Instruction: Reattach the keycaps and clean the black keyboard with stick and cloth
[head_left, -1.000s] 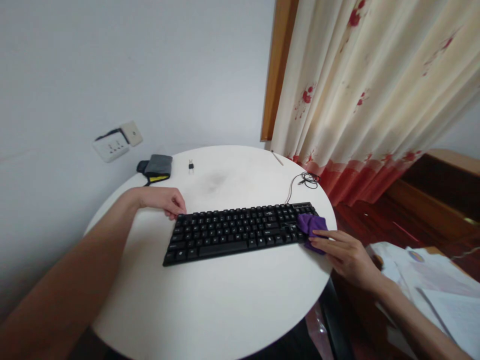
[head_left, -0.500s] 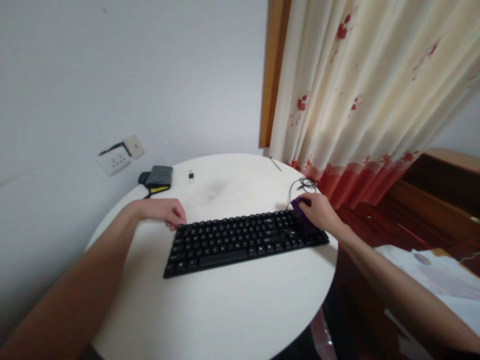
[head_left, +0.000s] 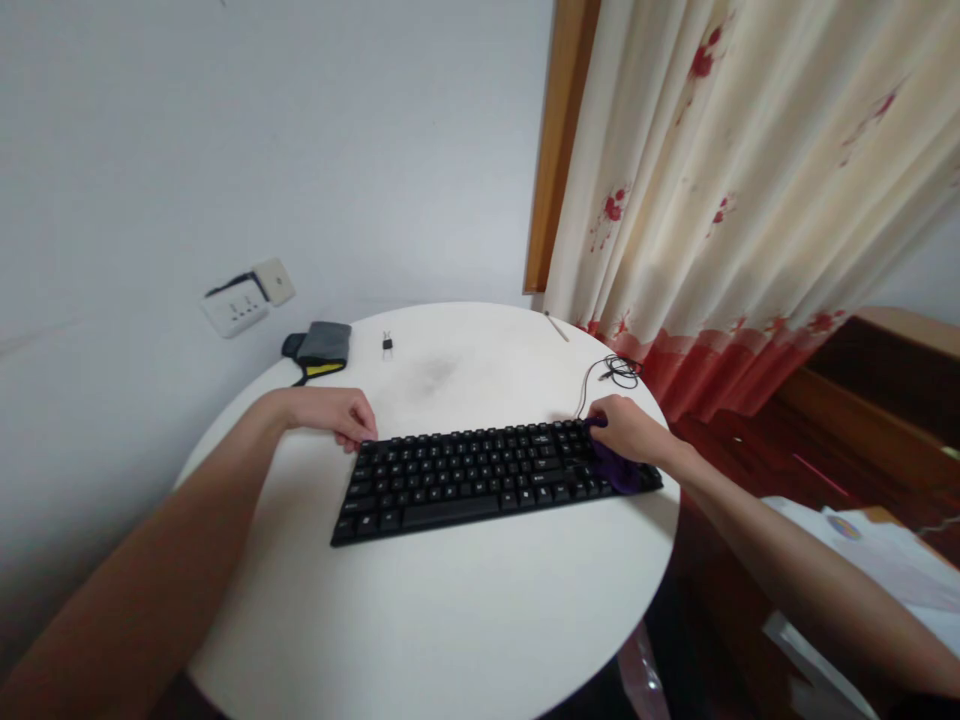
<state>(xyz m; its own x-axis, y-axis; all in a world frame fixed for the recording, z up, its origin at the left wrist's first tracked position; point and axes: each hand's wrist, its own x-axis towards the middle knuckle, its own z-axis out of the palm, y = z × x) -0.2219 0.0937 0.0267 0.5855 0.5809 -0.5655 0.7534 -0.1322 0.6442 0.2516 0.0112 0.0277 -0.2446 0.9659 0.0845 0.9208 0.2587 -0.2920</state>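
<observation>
A black keyboard [head_left: 450, 480] lies at a slight slant across the white round table [head_left: 442, 610]. My left hand [head_left: 341, 415] has its fingers closed at the keyboard's upper left corner, gripping the edge there. On the number-pad end, my right hand [head_left: 626, 428] is closed around a purple cloth [head_left: 616, 470], which hangs from the fingers onto the keys. The cloth and hand hide part of that end. From behind the keyboard, a thin black cable [head_left: 621, 371] runs to a loose coil near the table's right edge.
Toward the back left of the table are a folded grey cloth [head_left: 326, 342] with a yellow part and a small black-and-clear item [head_left: 387, 345]. A thin stick [head_left: 556, 326] lies at the back right. Wall sockets [head_left: 236, 307] are at left, a floral curtain [head_left: 675, 220] at right.
My right hand has lowered slightly, and the purple cloth is more bunched against the number-pad keys. My left hand keeps its place at the corner. The view has shifted a little.
</observation>
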